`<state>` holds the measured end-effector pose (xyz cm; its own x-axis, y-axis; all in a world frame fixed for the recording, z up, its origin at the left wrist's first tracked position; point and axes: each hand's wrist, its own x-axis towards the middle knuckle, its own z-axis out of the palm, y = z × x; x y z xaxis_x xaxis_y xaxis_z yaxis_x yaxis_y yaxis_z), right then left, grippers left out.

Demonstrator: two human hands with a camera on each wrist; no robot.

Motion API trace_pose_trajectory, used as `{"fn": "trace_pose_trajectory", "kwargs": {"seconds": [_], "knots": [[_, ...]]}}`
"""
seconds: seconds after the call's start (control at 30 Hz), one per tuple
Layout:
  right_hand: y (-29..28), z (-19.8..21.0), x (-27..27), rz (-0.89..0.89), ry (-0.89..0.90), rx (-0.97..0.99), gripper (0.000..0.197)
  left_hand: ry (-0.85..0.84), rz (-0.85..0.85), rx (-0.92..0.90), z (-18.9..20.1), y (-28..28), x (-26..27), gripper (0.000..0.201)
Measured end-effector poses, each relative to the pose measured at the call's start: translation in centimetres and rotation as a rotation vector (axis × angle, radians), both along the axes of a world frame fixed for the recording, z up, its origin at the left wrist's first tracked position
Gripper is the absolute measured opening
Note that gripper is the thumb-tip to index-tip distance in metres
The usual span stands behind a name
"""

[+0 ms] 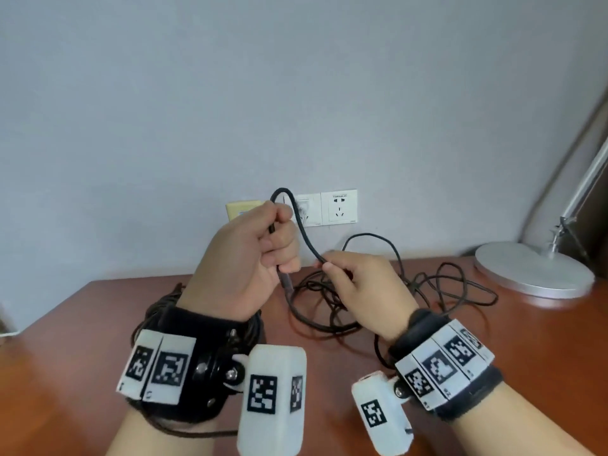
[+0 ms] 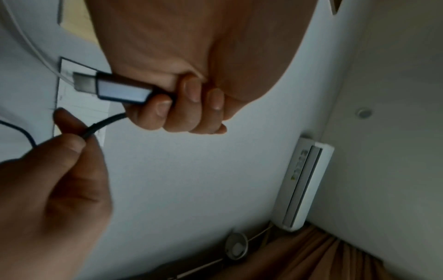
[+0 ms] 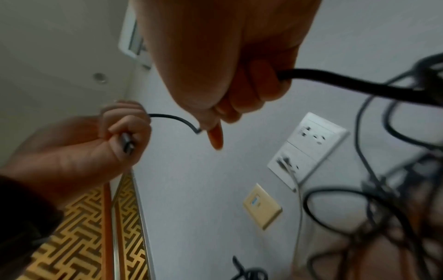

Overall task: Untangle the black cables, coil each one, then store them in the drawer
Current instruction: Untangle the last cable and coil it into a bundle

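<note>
My left hand [image 1: 263,245] is raised above the wooden desk [image 1: 98,324] and grips the end of a black cable [image 1: 304,232], whose metal plug [image 2: 115,89] sticks out below my fist. The cable arches over my fist and runs down to my right hand [image 1: 342,278], which pinches it between thumb and fingers. From my right hand [image 3: 239,91] the cable [image 3: 359,85] goes on into a loose tangle of black cables [image 1: 427,291] on the desk. A coiled dark cable [image 1: 158,311] lies on the desk under my left wrist, mostly hidden.
A silver lamp base [image 1: 533,268] stands at the desk's back right. White wall sockets [image 1: 329,207] and a beige plate [image 1: 237,209] sit on the wall behind my hands. No drawer is in view.
</note>
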<state>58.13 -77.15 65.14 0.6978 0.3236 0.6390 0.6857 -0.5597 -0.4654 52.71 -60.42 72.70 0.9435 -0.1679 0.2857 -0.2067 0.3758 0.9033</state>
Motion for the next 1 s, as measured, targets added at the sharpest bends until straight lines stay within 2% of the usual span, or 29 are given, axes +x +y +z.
{"fn": "trace_pose_trajectory", "kwargs": {"seconds": [0.1, 0.17, 0.2, 0.3, 0.4, 0.47, 0.53, 0.57, 0.67, 0.7, 0.87, 0.93, 1.0], "knots": [[0.1, 1.2, -1.0, 0.015, -0.073, -0.304, 0.027, -0.022, 0.106, 0.156, -0.8, -1.2, 0.8, 0.031], [0.3, 2.1, -2.0, -0.027, -0.072, -0.478, 0.019, -0.027, 0.197, 0.228, -1.3, -1.8, 1.4, 0.033], [0.3, 2.3, -2.3, -0.013, -0.038, -0.522, 0.019, -0.035, 0.242, 0.256, -1.6, -2.1, 1.7, 0.032], [0.3, 2.7, -2.7, 0.081, 0.053, -0.597, 0.038, -0.046, 0.325, 0.289, -2.4, -2.6, 2.4, 0.032], [-0.6, 2.7, -2.0, 0.072, 0.079, -0.652, 0.034, -0.054, 0.352, 0.337, -3.0, -3.1, 2.7, 0.033], [-1.1, 2.7, -1.6, 0.056, 0.068, -0.65, 0.029, -0.051, 0.379, 0.353, -3.2, -3.4, 2.8, 0.033], [-1.2, 2.7, -1.5, 0.056, 0.044, -0.567, 0.021, -0.041, 0.401, 0.385, -3.4, -3.6, 2.8, 0.034], [-1.2, 2.7, -1.6, 0.058, 0.04, -0.516, 0.017, -0.057, 0.43, 0.471, -3.4, -3.6, 2.8, 0.034], [-0.9, 2.6, -1.8, 0.074, 0.03, -0.418, 0.012, -0.149, 0.601, 0.898, -4.0, -3.4, 3.0, 0.034], [-0.8, 2.5, -1.8, 0.077, 0.025, -0.38, 0.008, -0.181, 0.632, 0.977, -4.3, -3.4, 3.0, 0.034], [-1.4, 1.6, -0.8, 0.087, 0.069, -0.144, 0.011, -0.186, 0.609, 1.081, -5.0, -2.9, 3.5, 0.036], [-2.5, 1.7, 0.0, 0.055, 0.085, -0.164, 0.009, -0.186, 0.664, 1.097, -4.8, -1.8, 3.8, 0.037], [-3.9, 2.0, 0.8, 0.014, 0.095, -0.216, 0.015, -0.15, 0.716, 1.017, -4.3, -0.6, 4.0, 0.037]]}}
